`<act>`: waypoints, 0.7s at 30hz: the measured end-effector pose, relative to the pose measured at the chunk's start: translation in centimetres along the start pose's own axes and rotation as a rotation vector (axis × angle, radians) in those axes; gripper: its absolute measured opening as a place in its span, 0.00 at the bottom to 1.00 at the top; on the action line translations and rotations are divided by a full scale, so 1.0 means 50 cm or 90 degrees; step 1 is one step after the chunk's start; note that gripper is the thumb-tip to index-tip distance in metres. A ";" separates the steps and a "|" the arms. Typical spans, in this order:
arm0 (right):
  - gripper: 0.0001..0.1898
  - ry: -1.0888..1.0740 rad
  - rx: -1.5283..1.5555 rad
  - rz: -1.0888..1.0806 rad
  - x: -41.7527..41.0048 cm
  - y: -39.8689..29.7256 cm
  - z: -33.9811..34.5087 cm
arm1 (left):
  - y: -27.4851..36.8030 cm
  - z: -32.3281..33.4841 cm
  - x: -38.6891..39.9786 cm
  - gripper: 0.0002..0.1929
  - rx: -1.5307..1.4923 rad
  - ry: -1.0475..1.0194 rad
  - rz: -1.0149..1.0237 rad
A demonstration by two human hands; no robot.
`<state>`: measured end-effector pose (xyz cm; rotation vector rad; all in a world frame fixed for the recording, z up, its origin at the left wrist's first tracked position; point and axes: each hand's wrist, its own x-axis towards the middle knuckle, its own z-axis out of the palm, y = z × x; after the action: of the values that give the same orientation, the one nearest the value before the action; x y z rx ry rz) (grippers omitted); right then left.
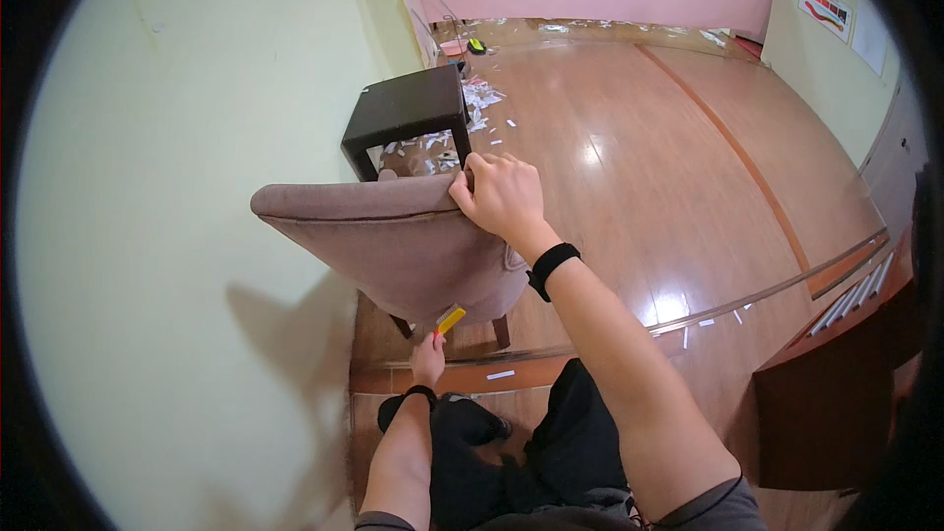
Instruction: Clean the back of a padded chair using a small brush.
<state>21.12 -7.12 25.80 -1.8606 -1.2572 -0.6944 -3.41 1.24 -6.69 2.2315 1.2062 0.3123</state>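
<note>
An upholstered chair (398, 251) in dusty mauve fabric stands with its back towards me, on short dark wooden legs. My right hand (505, 192) grips the top right corner of its backrest. Low down near the chair's underside, my left hand (428, 360) holds a small brush (450, 319) with a yellow head and a red handle. Its pale bristles face the lower rear fabric of the chair; whether they touch it I cannot tell. The chair's seat is hidden behind the backrest.
A dark side table (405, 105) stands behind the chair, with paper scraps (481, 96) on the floor around it. A pale wall (184, 162) runs along the left. The raised floor ends in a step edge (472, 361) before my feet. A brown wooden cabinet (826, 413) is at right.
</note>
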 end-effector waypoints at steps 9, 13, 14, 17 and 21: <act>0.13 0.001 -0.020 -0.010 -0.001 0.003 -0.002 | 0.103 0.018 0.029 0.19 -0.037 -0.070 0.095; 0.13 -0.001 -0.019 -0.006 -0.006 0.001 -0.003 | 0.211 0.064 0.043 0.19 -0.055 -0.095 0.164; 0.14 -0.006 -0.015 -0.004 -0.007 0.000 -0.004 | 0.228 0.068 0.043 0.18 -0.059 -0.103 0.157; 0.14 0.010 0.012 -0.015 0.000 -0.021 -0.005 | 0.222 0.073 0.056 0.18 -0.023 -0.058 0.148; 0.14 -0.005 -0.005 0.000 -0.006 0.002 -0.005 | 0.194 0.030 0.050 0.18 0.034 -0.095 0.123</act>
<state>21.08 -7.52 25.66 -1.8713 -1.2602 -0.6933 5.36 -1.41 -2.34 2.3764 0.9345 0.1859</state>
